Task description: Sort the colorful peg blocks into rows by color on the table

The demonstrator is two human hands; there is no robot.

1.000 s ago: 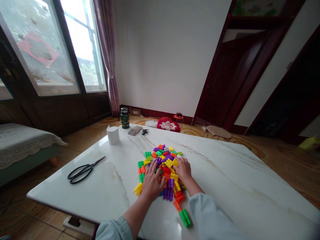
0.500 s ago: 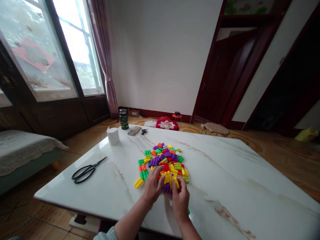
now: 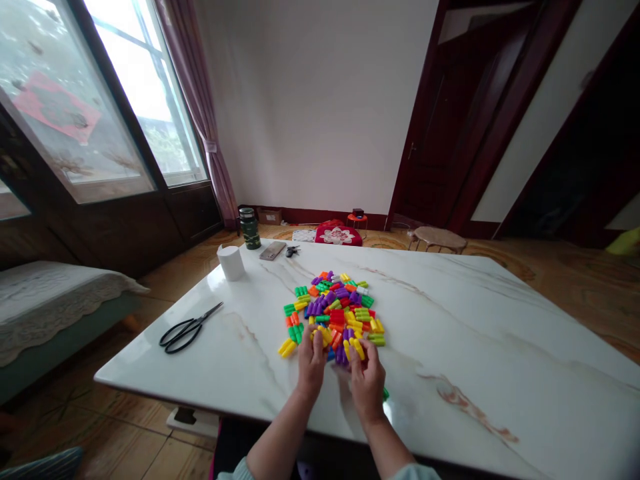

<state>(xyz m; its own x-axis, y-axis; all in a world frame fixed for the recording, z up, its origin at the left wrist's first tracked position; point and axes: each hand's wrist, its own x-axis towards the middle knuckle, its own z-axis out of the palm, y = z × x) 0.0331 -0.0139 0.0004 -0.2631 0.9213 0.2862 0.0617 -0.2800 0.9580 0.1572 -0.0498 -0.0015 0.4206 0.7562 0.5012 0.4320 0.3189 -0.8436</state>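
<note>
A heap of colourful plastic building blocks [image 3: 337,315], shaped like short joined tubes, lies on the white marbled table. At the heap's near side my right hand [image 3: 369,379] pinches a yellow block [image 3: 357,348] between thumb and fingers. To its left, my left hand [image 3: 311,365] is closed around another yellow block [image 3: 324,334], whose lower part the fingers hide. Purple blocks [image 3: 342,355] lie between the two hands. Just left of my left hand a loose yellow block [image 3: 287,347] rests apart from the heap.
Black-handled scissors [image 3: 190,329] lie on the left of the table [image 3: 450,313]. Farther back stand a white paper roll [image 3: 231,264] and a dark green flask [image 3: 249,230], beside a phone [image 3: 273,251] and keys [image 3: 293,251]. A green block [image 3: 385,394] shows behind my right wrist.
My hands have moved apart, each with a yellow block, where before they were close together at yellow blocks. The camera view has shifted slightly.
</note>
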